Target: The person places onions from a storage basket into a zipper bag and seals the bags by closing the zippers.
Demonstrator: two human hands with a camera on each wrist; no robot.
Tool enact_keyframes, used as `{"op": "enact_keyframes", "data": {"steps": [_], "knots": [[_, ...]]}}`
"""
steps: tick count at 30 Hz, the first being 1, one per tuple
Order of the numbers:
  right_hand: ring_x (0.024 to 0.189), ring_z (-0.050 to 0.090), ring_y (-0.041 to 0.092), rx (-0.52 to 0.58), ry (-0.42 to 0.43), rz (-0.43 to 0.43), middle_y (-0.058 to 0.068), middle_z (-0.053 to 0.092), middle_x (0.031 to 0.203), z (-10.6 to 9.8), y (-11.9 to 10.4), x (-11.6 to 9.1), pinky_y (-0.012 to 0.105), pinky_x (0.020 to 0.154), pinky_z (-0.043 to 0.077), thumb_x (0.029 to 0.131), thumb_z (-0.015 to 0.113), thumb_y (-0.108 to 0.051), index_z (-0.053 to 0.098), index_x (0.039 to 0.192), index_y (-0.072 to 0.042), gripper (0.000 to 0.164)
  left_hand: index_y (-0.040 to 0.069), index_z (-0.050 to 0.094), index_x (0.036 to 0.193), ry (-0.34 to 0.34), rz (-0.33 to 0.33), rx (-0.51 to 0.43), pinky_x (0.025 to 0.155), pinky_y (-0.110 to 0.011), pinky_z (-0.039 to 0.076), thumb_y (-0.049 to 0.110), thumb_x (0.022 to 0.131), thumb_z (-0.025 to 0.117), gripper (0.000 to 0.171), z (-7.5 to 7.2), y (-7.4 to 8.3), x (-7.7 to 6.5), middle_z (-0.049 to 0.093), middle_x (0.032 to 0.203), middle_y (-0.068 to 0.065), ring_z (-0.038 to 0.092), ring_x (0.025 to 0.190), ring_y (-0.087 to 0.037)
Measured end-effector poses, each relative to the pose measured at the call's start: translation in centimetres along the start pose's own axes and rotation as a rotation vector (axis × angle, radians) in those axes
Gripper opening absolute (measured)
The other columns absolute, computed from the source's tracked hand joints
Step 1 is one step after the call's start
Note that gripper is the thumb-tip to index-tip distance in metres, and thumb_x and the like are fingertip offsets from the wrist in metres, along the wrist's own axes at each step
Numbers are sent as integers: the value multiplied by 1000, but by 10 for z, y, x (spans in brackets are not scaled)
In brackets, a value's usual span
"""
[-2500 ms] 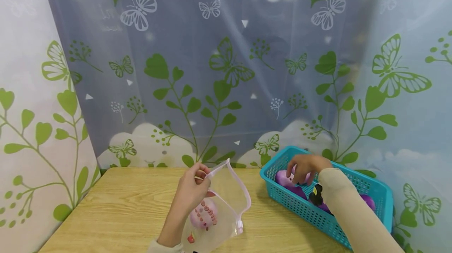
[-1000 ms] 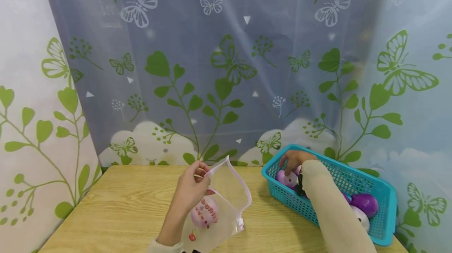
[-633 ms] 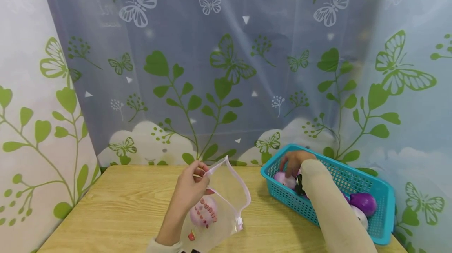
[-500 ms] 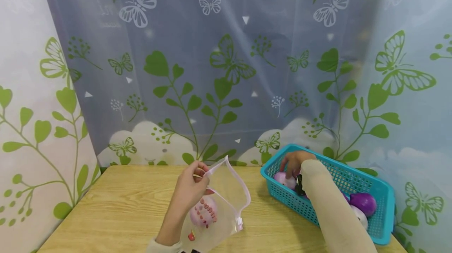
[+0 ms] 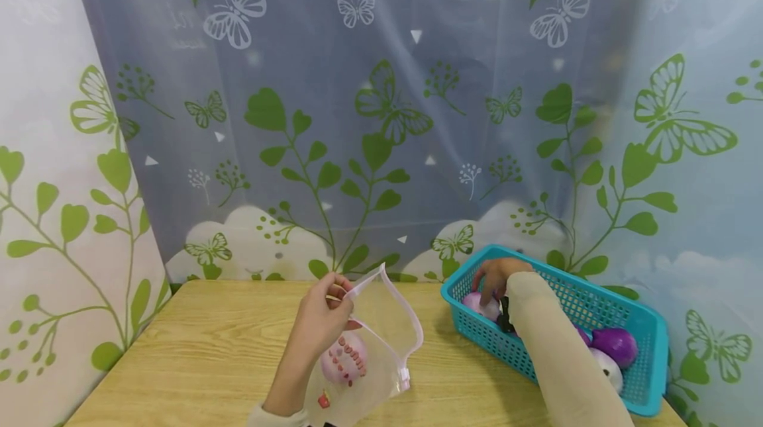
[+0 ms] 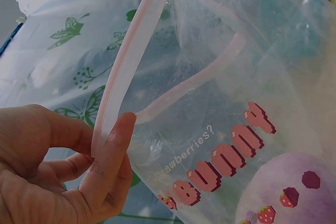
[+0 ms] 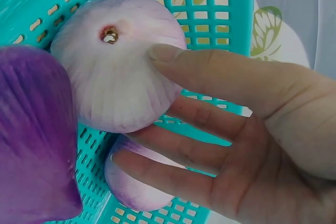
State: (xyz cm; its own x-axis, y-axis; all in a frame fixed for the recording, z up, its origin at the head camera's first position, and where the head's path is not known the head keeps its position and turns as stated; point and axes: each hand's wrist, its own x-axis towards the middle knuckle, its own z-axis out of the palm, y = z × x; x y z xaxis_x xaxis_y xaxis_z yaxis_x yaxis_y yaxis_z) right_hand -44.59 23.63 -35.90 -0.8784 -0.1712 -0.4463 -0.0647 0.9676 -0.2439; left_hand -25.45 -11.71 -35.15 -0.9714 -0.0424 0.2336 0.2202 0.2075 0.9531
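Note:
My left hand (image 5: pixel 324 314) pinches the pink-edged mouth of a clear zip bag (image 6: pixel 184 85) between thumb and fingers. The bag's mouth gapes, and a pale purple bulb (image 6: pixel 283 187) lies inside behind the printed "BUNNY" lettering. Down in the left end of the turquoise basket (image 5: pixel 646 347), my right hand (image 5: pixel 501 276) grips a white and purple garlic bulb (image 7: pixel 121 72). In the right wrist view the thumb lies on its side, with the fingers behind and below it. Another pale bulb (image 7: pixel 139 179) sits beneath those fingers.
A dark purple onion-like bulb (image 7: pixel 34 135) lies beside the held one. Another dark purple bulb (image 5: pixel 615 346) and a white one (image 5: pixel 608 369) lie at the basket's right end. Basket and bag are on a wooden table (image 5: pixel 226 341) before a printed curtain (image 5: pixel 298 116).
The right hand has moved a little left and down into the basket onto the pale bulb, then stays nearly still. My left hand keeps its hold on the bag.

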Motion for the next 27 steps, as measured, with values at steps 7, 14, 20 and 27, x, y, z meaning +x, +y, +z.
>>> {"op": "enact_keyframes", "data": {"steps": [7,14,20,27], "knots": [[106,65,26,11,-7,-6,10,67,117,-1,-1,0,43,82,62,85,83,-22,72,121,-33,39,-1,60,106,0,-2,-3,68,-43,69,-6,95,57,13,0,2,-1,58,98,-16,65,75,-22],[105,65,25,17,-7,-23,8,67,116,0,1,-1,42,82,62,86,81,-21,72,120,-35,38,-1,60,106,4,4,-2,66,-40,69,-6,95,57,13,0,1,-1,58,97,-16,64,72,-20],[108,65,28,25,-14,-64,12,64,126,-3,2,-4,44,85,62,86,78,-17,72,123,-33,40,-1,60,107,5,4,-4,67,-41,69,-6,95,57,13,0,1,-1,58,98,-16,65,73,-21],[116,66,35,94,-65,-73,22,54,145,-7,6,0,52,98,60,90,76,-14,70,129,-27,41,-1,60,107,4,4,-5,66,-40,69,-7,95,56,14,-1,0,-1,58,98,-16,65,74,-21]]}}
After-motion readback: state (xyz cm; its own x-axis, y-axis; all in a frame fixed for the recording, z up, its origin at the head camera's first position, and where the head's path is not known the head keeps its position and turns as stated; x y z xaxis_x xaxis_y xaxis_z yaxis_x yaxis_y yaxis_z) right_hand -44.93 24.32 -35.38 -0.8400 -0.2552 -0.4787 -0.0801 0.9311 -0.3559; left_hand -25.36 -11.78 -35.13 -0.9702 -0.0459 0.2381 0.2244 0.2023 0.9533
